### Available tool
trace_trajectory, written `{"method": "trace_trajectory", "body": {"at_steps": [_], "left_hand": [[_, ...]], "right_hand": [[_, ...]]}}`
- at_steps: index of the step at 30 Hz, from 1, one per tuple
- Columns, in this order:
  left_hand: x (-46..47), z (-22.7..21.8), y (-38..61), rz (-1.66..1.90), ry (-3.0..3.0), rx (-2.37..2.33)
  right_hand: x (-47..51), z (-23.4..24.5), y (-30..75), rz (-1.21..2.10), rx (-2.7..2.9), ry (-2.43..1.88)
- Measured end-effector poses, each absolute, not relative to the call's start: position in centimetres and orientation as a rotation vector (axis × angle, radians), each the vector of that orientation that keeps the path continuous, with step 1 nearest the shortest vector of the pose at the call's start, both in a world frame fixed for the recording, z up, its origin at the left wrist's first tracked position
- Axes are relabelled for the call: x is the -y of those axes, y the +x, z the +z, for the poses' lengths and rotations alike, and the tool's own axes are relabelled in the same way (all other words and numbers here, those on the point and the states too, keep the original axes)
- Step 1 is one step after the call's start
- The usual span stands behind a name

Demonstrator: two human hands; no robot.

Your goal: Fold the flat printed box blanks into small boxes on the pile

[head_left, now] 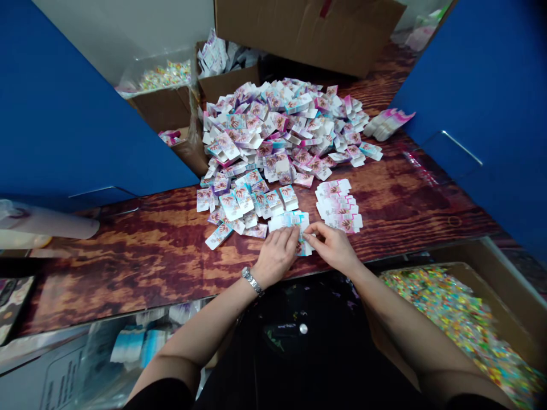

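My left hand [277,255], with a metal-band watch [252,281] at its wrist, lies with fingers stretched over a fanned stack of flat blue-and-white cartons [299,218] near the table's front edge. From the right, my right hand [335,246] pinches the edge of one flat carton in that stack, thumb and forefinger together. Just beyond it rests a second fanned stack, pink-and-white flat cartons [337,206]. Behind my hands spreads a big heap of small folded boxes [273,131], with several blue ones [243,199] at its near side. My fingers partly hide the blue stack.
Blue panels [491,114] flank the wood-grained table [162,250]. Cardboard boxes [307,34] stand at the back. Below the front edge on the right is a carton of colourful wrapped pieces [461,319]; at lower left, blue flat cartons [128,344]. A cylindrical container [55,219] is at far left.
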State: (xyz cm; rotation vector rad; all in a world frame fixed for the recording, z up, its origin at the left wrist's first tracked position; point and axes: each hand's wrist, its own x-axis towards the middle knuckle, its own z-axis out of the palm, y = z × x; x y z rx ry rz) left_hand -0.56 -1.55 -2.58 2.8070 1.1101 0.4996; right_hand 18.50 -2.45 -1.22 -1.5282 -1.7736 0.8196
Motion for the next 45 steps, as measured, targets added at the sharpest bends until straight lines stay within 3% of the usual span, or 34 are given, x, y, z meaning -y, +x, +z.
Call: {"method": "trace_trajectory", "body": {"at_steps": [9,19,26,35,41,45], "left_hand": [[1.6,-2.8,-0.5,0.528,2.740,-1.145],[1.4,-2.9,-1.0,0.633,2.756,-1.119],[1.6,-2.5,-0.9,0.606,2.772,-1.104],[1.5,-2.3,-0.9,0.768,2.656,-1.121],[1.6,-1.9,-0.8,0.933,2.283,-1.310],[1.7,-1.9,-0.6,0.974,2.243,-1.245]], "right_hand": [[2.4,-0.7,17.7,0.681,1.859,-1.445],[2.4,-0.5,17.8,0.825,1.822,-1.536],[1.8,-0.8,18.8,1.023,1.912,-1.379],[2.6,-0.7,17.7,0.788,1.774,-1.485],[4.0,-1.6,17.1,0.289,1.846,-1.233],[4.4,-1.4,16.8,0.444,1.841,-1.219]]}}
